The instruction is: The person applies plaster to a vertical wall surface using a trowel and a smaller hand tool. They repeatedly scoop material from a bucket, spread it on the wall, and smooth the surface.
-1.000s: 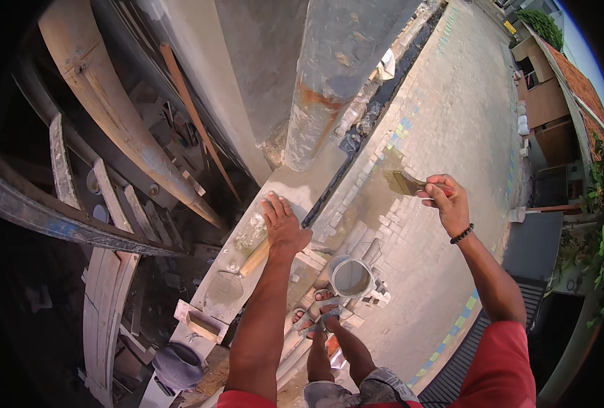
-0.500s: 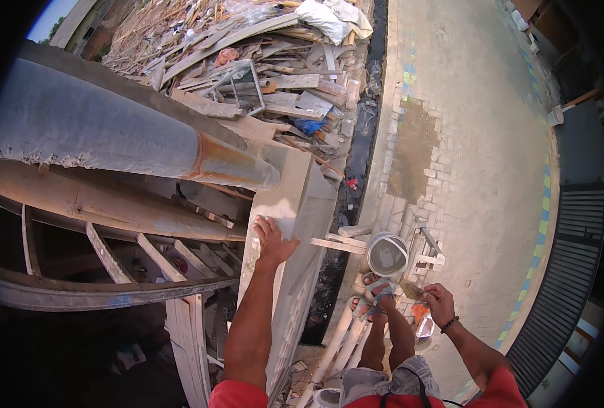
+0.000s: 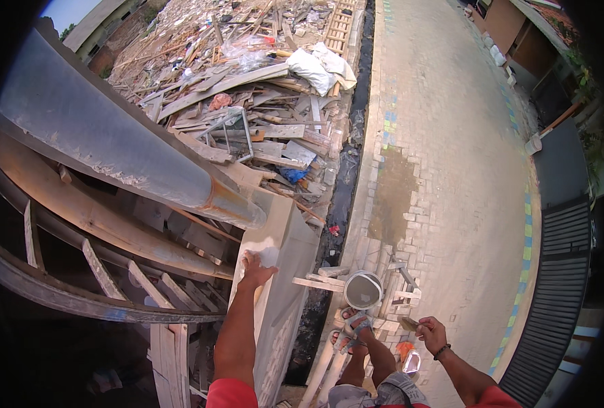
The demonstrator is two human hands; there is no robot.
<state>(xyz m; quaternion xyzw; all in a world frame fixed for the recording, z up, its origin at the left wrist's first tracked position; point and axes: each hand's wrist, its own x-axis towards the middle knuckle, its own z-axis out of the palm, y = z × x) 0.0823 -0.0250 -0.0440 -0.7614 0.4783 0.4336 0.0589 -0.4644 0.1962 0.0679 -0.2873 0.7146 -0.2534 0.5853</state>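
My left hand [image 3: 255, 272] lies with its fingers apart on the flat top of a grey plastered concrete wall [image 3: 275, 234], just below a pale wet-looking patch. In my right hand [image 3: 432, 333], out over the paved lane, is a small flat brownish tool [image 3: 408, 324] pinched between the fingers; its exact kind is hard to make out. A round bucket [image 3: 363, 308] with grey contents stands ahead of my sandalled feet [image 3: 356, 321], between the two hands. Beside it, a short wooden board [image 3: 317, 284] reaches toward the wall.
Below me are pale scaffold poles [image 3: 321, 367]. A dark drainage channel [image 3: 343, 197] runs between the wall and the paved lane [image 3: 451, 177]. On the left, a large grey pipe [image 3: 111, 136] meets the wall above curved wooden framing [image 3: 105, 309]. Scrap timber [image 3: 268, 132] is heaped beyond.
The view has tilted up and shifted, so the scene sits lower and further left. My left hand stays on the wall top, and my right hand still holds the flat tool.
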